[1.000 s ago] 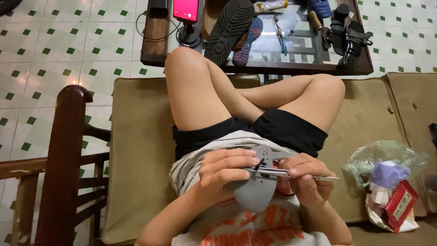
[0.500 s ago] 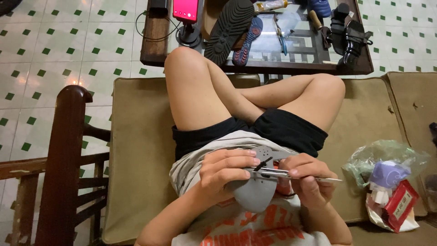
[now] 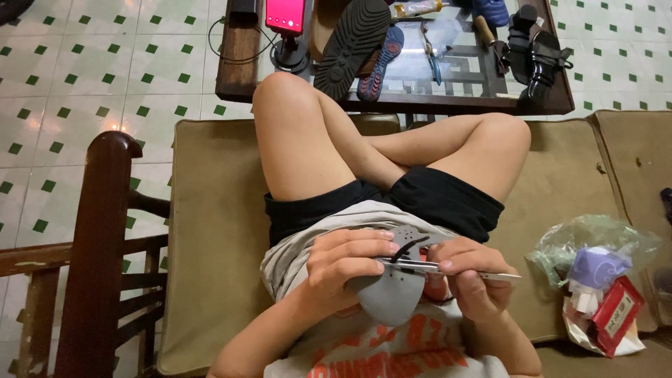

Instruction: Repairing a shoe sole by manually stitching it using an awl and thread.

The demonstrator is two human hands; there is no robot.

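Note:
I sit cross-legged on a tan sofa cushion (image 3: 217, 231). My left hand (image 3: 346, 262) grips a grey shoe part (image 3: 388, 297) with small holes against my lap. A black lace or strap (image 3: 409, 246) curls over its top. My right hand (image 3: 469, 280) pinches a thin silver tool (image 3: 448, 269) that lies across the grey piece and sticks out to the right. Both hands touch the grey piece.
A dark wooden armrest (image 3: 98, 245) stands at my left. A glass-topped table (image 3: 448, 77) ahead carries shoes (image 3: 350, 45), black sandals (image 3: 535, 52), pliers and a red phone (image 3: 285, 14) on a stand. A plastic bag (image 3: 595, 273) with small packets lies on the cushion at right.

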